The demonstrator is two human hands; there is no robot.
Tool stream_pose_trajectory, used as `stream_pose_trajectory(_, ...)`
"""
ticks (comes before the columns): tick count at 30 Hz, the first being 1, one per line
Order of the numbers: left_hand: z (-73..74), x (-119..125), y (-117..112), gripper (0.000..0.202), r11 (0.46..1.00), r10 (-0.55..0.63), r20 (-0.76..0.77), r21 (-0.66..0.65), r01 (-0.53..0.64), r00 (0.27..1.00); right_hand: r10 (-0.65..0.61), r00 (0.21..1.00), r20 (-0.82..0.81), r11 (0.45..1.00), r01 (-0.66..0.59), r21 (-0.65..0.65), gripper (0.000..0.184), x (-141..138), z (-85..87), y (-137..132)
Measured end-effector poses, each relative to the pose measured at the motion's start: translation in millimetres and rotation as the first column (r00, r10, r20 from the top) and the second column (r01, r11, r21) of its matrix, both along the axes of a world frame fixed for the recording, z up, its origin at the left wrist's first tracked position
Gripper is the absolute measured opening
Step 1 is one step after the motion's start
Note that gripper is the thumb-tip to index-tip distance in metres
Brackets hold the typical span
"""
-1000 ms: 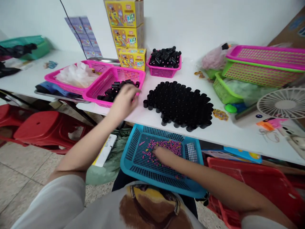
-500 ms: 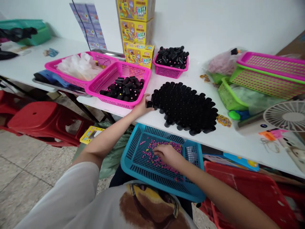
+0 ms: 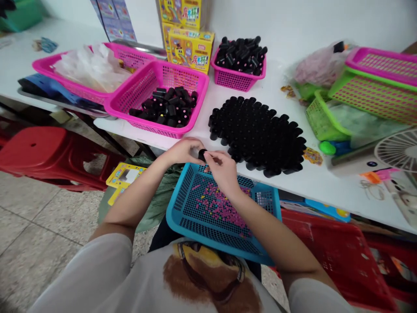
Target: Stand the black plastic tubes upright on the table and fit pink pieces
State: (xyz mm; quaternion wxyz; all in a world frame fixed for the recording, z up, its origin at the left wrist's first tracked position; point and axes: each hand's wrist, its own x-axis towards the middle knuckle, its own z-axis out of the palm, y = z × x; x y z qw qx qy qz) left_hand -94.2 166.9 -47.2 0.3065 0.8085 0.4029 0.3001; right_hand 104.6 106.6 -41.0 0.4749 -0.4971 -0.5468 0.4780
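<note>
My left hand (image 3: 183, 151) is closed around a small black cap (image 3: 202, 153), held just above the far edge of the blue basket (image 3: 182, 193) on my lap. My right hand (image 3: 222, 168) meets it from the right, fingertips pinched at the cap's opening; what they hold is too small to see. Small pink and coloured beads (image 3: 224, 208) lie scattered in the blue basket. A packed cluster of upright black caps (image 3: 257, 132) stands on the white table (image 3: 312, 182) just beyond my hands.
A pink basket (image 3: 153, 82) of loose black caps sits left of the cluster, another pink basket (image 3: 239, 78) of caps behind it. Yellow boxes (image 3: 190, 48), green and pink baskets (image 3: 368, 93) and a white fan (image 3: 397, 150) are around. Red stools (image 3: 48, 150) stand on the left.
My left hand took one black cap from the cluster's left edge and drew it back over the blue basket. My right hand lifted out of the beads and came up to the cap.
</note>
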Motion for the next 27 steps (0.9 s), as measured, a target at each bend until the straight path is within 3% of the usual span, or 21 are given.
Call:
stream_pose_trajectory(3,-1.5,0.4,3.0,0.038,1.000,-0.014,-0.011,0.015,0.015,1.000,-0.056,0.998,-0.007,0.998,0.056,0.009,0.029,-4.0,-7.6,5.1)
stream_pose_trajectory(6,-1.5,0.2,3.2,0.036,0.999,-0.026,-0.006,0.021,0.026,1.000,-0.038,0.997,-0.065,0.999,0.035,-0.039,0.029,-7.9,-9.3,9.0)
stream_pose_trajectory(11,-2.1,0.2,1.4,0.032,0.999,-0.025,0.027,-0.026,0.026,0.999,-0.054,0.966,-0.253,0.954,-0.025,-0.300,0.037,-18.2,-0.4,13.8)
stream_pose_trajectory(14,-2.8,0.3,0.6,0.043,0.994,0.011,0.089,-0.109,-0.001,0.996,-0.084,0.931,-0.356,0.913,-0.071,-0.402,0.025,-21.0,3.5,15.6)
stream_pose_trajectory(18,-3.3,-0.5,2.1,0.060,0.982,0.000,0.163,-0.184,0.030,0.987,-0.082,0.898,-0.432,0.909,-0.110,-0.402,0.012,-19.6,0.6,18.4)
stream_pose_trajectory(27,-3.2,-2.4,7.3,0.060,0.979,-0.020,0.165,-0.197,0.052,0.986,-0.127,0.867,-0.482,0.884,-0.122,-0.451,0.008,-23.3,2.8,23.3)
